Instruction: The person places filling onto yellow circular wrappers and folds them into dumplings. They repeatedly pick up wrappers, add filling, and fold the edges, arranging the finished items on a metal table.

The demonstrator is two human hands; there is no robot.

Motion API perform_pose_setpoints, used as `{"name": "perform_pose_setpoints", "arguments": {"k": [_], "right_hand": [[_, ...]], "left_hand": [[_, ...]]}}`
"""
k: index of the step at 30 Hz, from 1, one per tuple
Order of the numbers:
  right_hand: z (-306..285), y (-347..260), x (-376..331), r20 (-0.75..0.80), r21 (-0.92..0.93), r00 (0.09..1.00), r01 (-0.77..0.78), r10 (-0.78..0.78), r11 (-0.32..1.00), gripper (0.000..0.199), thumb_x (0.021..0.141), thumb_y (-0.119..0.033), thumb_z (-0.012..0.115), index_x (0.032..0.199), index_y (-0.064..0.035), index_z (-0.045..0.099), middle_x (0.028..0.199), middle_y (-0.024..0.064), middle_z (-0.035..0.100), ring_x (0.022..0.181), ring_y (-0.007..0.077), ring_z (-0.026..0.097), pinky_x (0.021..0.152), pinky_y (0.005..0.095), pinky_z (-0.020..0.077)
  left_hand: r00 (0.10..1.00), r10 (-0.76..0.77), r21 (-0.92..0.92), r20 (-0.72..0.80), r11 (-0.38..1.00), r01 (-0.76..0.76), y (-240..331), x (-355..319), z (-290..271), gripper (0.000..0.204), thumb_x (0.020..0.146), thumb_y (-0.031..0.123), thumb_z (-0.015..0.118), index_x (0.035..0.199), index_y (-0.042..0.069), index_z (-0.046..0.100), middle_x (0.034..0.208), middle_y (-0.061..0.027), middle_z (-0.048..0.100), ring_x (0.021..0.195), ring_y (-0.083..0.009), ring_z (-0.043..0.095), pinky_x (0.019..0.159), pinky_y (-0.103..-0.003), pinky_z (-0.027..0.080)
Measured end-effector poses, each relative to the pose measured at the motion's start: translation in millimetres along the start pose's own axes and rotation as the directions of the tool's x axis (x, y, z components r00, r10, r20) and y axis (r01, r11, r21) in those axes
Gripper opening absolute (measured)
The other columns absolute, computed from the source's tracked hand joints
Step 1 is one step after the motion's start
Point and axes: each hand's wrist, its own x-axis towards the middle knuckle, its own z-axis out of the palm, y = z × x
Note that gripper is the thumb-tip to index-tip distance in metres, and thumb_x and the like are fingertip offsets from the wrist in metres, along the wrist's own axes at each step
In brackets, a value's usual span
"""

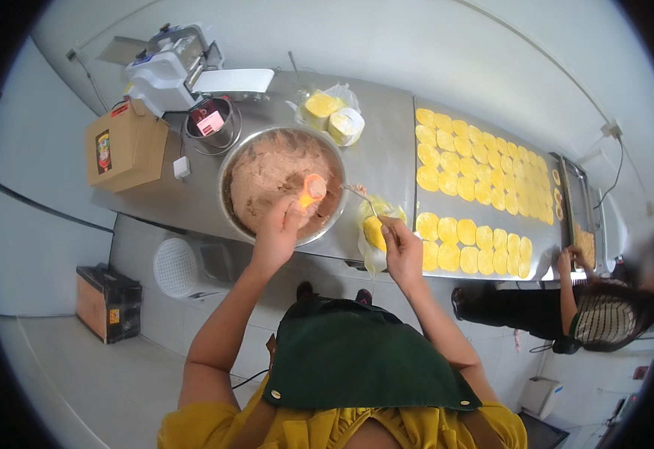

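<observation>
Scoop: a small orange measuring scoop full of pinkish-brown filling, held over the big bowl.
Left hand: the left hand grips the scoop's handle tight, at the bowl's near edge.
Bowl: a wide metal bowl of pinkish-brown mash, on the steel table.
Right hand: the right hand pinches a thin metal spoon that points toward the bowl.
Dough stack: yellow dough rounds in a clear plastic bag, just beside the right hand.
Laid-out rounds: many yellow dough rounds in rows on the table to the right.
Far side: two round tubs in a bag, a white machine, a cardboard box.
Other person: someone in a striped top reaches a hand to the table's right end.
</observation>
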Motion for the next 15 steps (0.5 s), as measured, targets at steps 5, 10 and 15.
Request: {"name": "perform_pose_setpoints", "arguments": {"k": [5, 10, 15], "right_hand": [[-34, -7, 7, 0.058, -0.348, 0.973, 0.228, -0.222, 0.909, 0.021, 0.086, -0.009, 0.061, 0.107, -0.0112, 0.063, 0.078, 0.015, 0.063, 0.062, 0.0311, 0.06, 0.055, 0.0355, 0.0458], [-50, 34, -5, 0.487, 0.425, 0.808, -0.552, 0.333, 0.718, 0.016, 0.092, -0.012, 0.056, 0.107, -0.0102, 0.061, 0.062, -0.0037, 0.045, 0.049, 0.0059, 0.039, 0.041, 0.0232, 0.0288], [-135, 26, -40, 0.225, 0.705, 0.843, -0.487, 0.489, 0.516, 0.014, 0.095, -0.016, 0.054, 0.107, -0.0109, 0.059, 0.065, -0.0064, 0.045, 0.049, 0.0005, 0.035, 0.041, 0.0184, 0.0243]], "left_hand": [[0.962, 0.172, 0.399, 0.214, 0.883, -0.246, 28, -3, 27, 0.017, 0.094, 0.016, 0.048, 0.095, 0.001, 0.053, 0.074, -0.0216, 0.055, 0.068, -0.0382, 0.056, 0.062, -0.045, 0.043], [0.878, 0.213, 0.395, 0.429, 0.829, -0.395, 32, -2, 56, 0.01, 0.092, 0.013, 0.051, 0.091, 0.003, 0.052, 0.078, -0.0215, 0.058, 0.073, -0.0406, 0.058, 0.061, -0.05, 0.043], [0.945, 0.255, 0.515, 0.203, 0.794, -0.325, -1, 4, 66, 0.017, 0.096, 0.016, 0.045, 0.091, 0.002, 0.052, 0.078, -0.0204, 0.056, 0.068, -0.0332, 0.055, 0.063, -0.04, 0.043]]}}
